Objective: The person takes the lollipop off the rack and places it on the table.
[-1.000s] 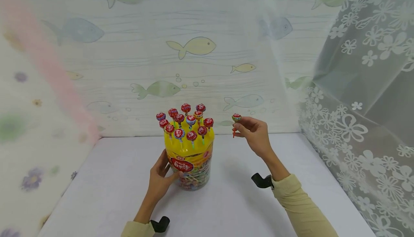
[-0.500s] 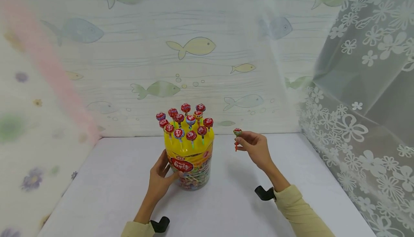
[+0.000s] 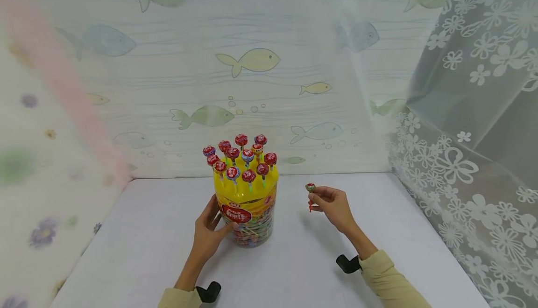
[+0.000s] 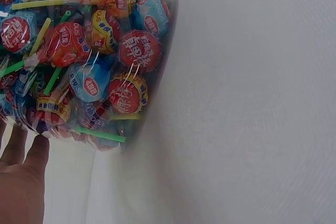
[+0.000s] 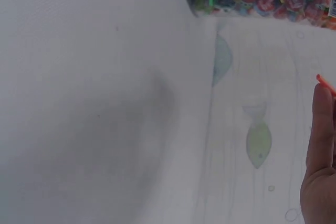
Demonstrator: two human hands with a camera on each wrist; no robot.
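Observation:
A clear plastic jar full of wrapped lollipops stands on the table, its yellow lid stuck with several upright lollipops in red, blue and purple wrappers. My left hand grips the jar's left side, thumb across the front and fingers round the back. In the left wrist view, fingers touch the clear wall. Right of the jar and apart from it, my right hand pinches one lollipop with a green and red wrapper, held upright above the table. Its orange-red stick shows in the right wrist view.
The table has a white cover. Behind it hangs a pale curtain printed with fish. A flowered sheet borders the left, and a sheer white-flowered curtain hangs at the right.
My right hand has come down with the lollipop, drifting slightly right. The left hand and the jar have stayed where they were.

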